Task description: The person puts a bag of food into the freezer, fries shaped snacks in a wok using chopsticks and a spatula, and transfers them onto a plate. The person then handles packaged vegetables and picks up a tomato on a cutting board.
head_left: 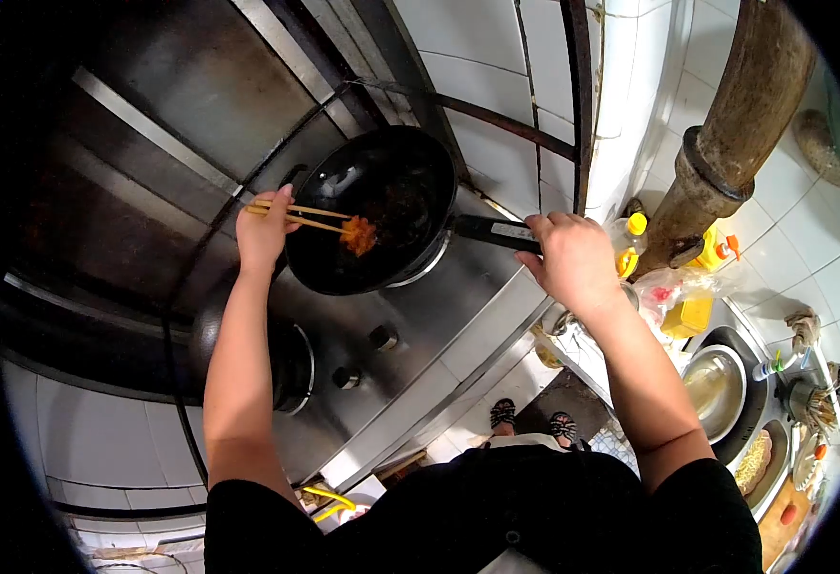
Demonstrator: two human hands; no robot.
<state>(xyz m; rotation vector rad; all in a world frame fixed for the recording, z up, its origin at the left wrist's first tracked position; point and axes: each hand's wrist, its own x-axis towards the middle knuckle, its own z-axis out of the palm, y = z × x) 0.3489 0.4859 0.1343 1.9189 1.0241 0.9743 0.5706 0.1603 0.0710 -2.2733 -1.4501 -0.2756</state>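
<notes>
A black wok [320, 263] sits on the far burner of the steel stove, tilted a little in this view. My right hand [576, 260] is closed around its long black handle [485, 230]. Between the fingers of my left hand [263, 232] is a pair of wooden chopsticks [317, 211], which reach over the wok's rim. Their tips touch a small orange-red clump of food [358, 235] inside the wok. Dark, oily residue coats the wok's bottom around the clump. What the food is I cannot make out.
A second dark pan [291, 368] sits on the near-left burner, partly behind my left forearm. Stove knobs [383, 337] face me. Bottles [628, 239] stand right, by a thick brown pipe [717, 172]. Beyond are a sink with a metal basin [715, 390] and a cutting board [782, 526].
</notes>
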